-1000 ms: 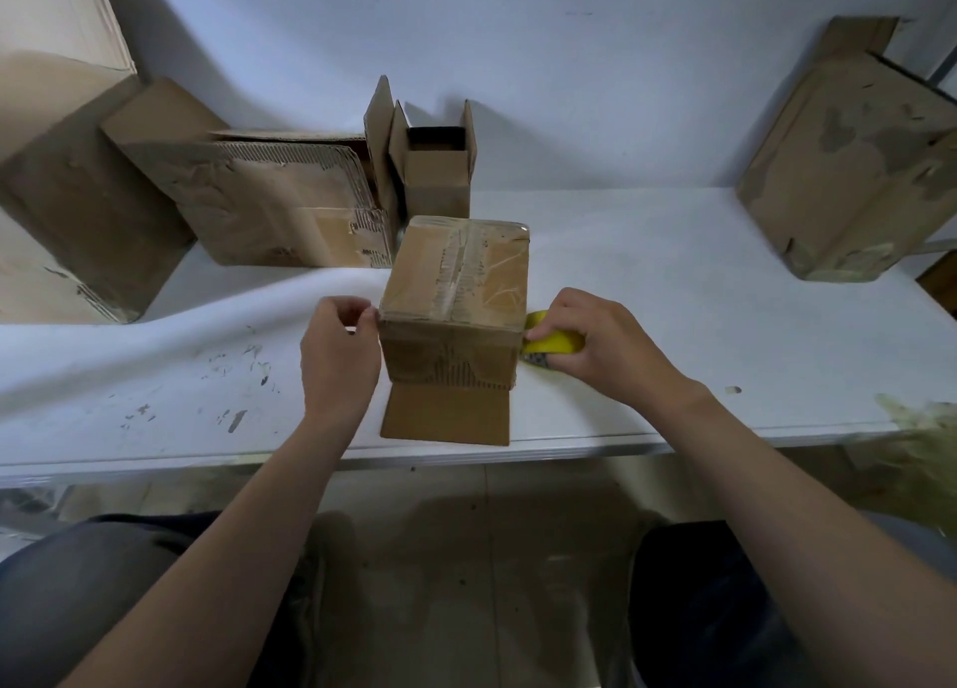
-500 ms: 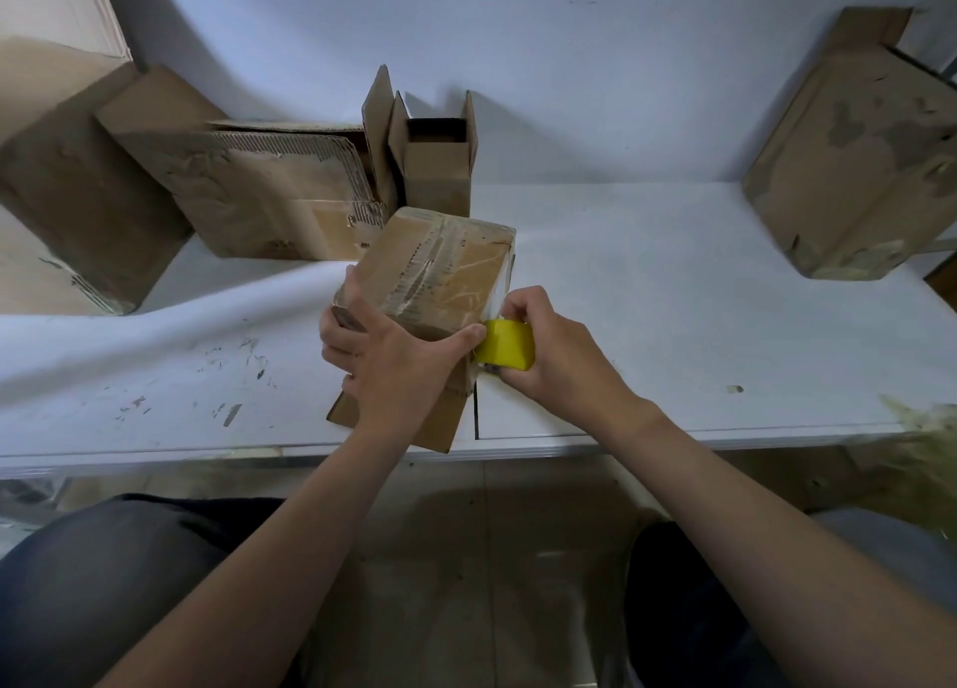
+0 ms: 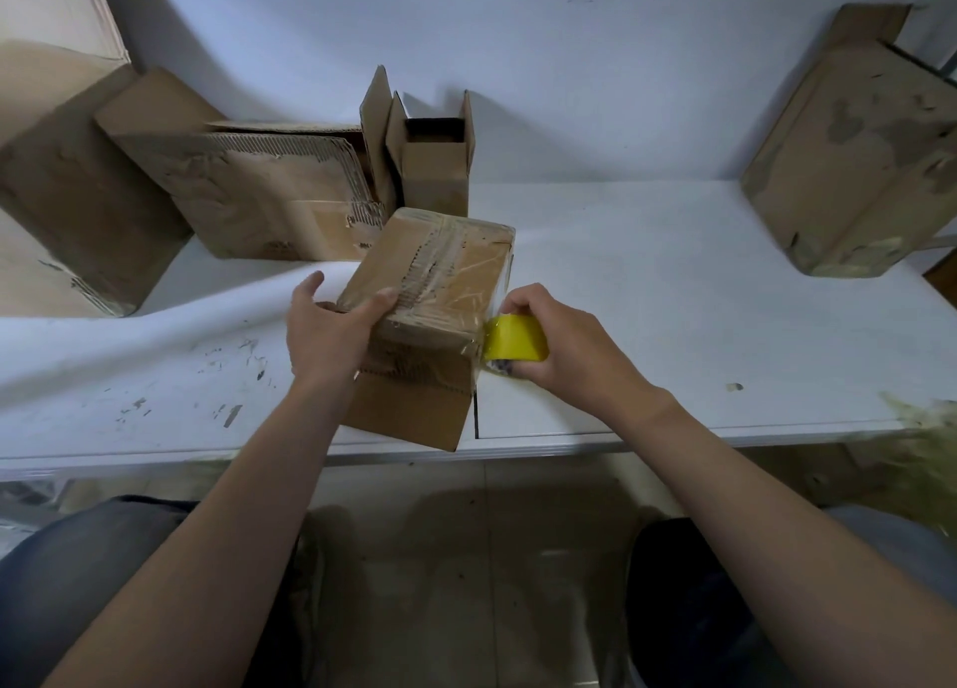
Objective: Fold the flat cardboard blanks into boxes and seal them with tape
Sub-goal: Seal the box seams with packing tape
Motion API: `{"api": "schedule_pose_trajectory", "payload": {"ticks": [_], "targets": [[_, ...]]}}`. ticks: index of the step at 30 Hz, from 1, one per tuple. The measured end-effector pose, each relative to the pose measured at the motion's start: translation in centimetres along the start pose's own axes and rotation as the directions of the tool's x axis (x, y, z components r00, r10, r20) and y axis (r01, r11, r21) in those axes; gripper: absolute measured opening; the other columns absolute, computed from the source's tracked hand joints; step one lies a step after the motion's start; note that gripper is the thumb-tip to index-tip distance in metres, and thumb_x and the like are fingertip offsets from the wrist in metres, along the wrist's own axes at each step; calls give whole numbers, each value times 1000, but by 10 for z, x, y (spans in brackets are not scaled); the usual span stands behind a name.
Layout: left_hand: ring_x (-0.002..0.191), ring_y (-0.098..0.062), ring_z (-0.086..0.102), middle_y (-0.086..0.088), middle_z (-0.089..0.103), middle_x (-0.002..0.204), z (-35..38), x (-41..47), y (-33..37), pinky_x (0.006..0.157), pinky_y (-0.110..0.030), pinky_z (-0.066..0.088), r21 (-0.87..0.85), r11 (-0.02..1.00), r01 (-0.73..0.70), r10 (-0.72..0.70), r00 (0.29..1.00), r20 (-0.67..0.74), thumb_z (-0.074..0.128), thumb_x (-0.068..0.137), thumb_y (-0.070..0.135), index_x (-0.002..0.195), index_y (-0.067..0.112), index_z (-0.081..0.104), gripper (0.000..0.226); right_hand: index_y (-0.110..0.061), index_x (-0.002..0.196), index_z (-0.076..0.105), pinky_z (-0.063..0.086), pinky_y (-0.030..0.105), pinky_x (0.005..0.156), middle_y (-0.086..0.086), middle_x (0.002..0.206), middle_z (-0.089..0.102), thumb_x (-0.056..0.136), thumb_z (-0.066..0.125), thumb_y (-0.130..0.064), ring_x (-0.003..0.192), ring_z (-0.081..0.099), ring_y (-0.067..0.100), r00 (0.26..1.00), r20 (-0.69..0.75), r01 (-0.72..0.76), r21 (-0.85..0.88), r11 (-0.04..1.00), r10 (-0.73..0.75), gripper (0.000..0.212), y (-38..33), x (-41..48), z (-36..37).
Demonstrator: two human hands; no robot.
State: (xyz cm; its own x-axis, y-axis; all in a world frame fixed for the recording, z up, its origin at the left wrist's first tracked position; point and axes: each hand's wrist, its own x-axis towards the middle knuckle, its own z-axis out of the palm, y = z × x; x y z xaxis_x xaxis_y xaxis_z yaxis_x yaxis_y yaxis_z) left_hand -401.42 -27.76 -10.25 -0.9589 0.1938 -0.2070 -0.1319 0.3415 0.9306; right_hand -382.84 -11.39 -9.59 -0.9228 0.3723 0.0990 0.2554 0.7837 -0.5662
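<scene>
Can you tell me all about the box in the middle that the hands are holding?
The box is brown corrugated cardboard, scuffed, with shiny clear tape along its top seam. It sits turned at an angle on the white table, with one unsealed flap lying flat toward the near edge. The left hand grips its near left corner, thumb on top. The right hand holds a yellow tape roll at its near right corner.

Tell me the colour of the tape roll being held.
Yellow; the round tape roll shows best in head view.
</scene>
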Motion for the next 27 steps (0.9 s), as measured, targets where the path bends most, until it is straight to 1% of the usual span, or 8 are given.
{"api": "schedule_pose_trajectory", "payload": {"ticks": [3, 6, 9, 12, 15, 17, 21, 27], "targets": [[104, -16, 63, 0, 63, 121, -8, 3, 1, 96, -29, 49, -78, 997, 7, -5, 1000, 28, 88, 71, 48, 149, 19, 49, 92, -33, 127, 44, 43, 15, 73, -6, 129, 56, 82, 83, -34, 100, 52, 10, 1000, -3, 9, -31, 999, -9, 60, 4, 1, -4], [103, -16, 63, 1, 70, 118, -9, -4, -3, 96, -30, 51, -43, 999, -31, 32, 999, 33, 78, 85, 45, 137, 16, 63, 61, -33, 127, 45, 50, 26, 78, -6, 128, 58, 82, 83, -33, 102, 56, 16, 1000, -27, -8, -71, 997, 6, 59, 10, 2, -9], [94, -19, 68, 1, 75, 95, -8, -11, -8, 85, -31, 54, 10, 995, -95, 94, 994, 50, 69, 92, 46, 114, 14, 77, 40, -36, 129, 43, 46, 20, 78, -6, 133, 55, 82, 83, -32, 104, 53, 13, 999, -9, -33, -55, 998, 33, 62, 17, 2, -13], [69, -22, 59, -13, 68, 74, -10, -18, -9, 66, -33, 42, 165, 969, -181, 180, 983, 25, 55, 100, 50, 78, 10, 75, 50, -42, 131, 38, 42, 12, 77, -11, 134, 51, 80, 84, -41, 110, 53, 12, 998, 68, 1, -17, 1000, 0, 69, 17, 1, -14], [65, -22, 60, -12, 67, 70, -12, -26, -5, 61, -31, 41, 409, 868, -281, 287, 957, 47, 43, 105, 49, 72, 7, 68, 59, -40, 130, 43, 50, 20, 77, -12, 115, 57, 86, 71, -56, 99, 58, 12, 997, 11, -71, 105, 992, 70, 55, 9, 0, -16], [71, -21, 62, -5, 67, 76, -8, -33, -3, 70, -34, 50, 496, 801, -336, 318, 940, 124, 37, 107, 48, 79, 13, 67, 54, -36, 126, 47, 56, 29, 74, -7, 97, 64, 95, 52, -60, 87, 64, 13, 980, -111, -145, 152, 978, 163, 39, 4, 4, -17], [91, -15, 57, 5, 62, 113, 18, -48, -2, 78, -31, 45, 547, 758, -354, 224, 930, 291, 39, 95, 71, 131, 19, 54, 65, -32, 125, 45, 49, 33, 82, -12, 83, 64, 87, 49, -77, 72, 62, 9, 948, -231, -259, -160, 953, 219, 59, -6, 12, -12], [90, -18, 60, 4, 63, 106, 19, -37, -2, 77, -31, 46, 538, 765, -353, 216, 928, 302, 36, 99, 67, 125, 19, 59, 59, -33, 125, 46, 48, 39, 91, -12, 87, 58, 90, 58, -67, 74, 58, 13, 959, -187, -247, -198, 948, 211, 50, -5, 14, -11]]}}
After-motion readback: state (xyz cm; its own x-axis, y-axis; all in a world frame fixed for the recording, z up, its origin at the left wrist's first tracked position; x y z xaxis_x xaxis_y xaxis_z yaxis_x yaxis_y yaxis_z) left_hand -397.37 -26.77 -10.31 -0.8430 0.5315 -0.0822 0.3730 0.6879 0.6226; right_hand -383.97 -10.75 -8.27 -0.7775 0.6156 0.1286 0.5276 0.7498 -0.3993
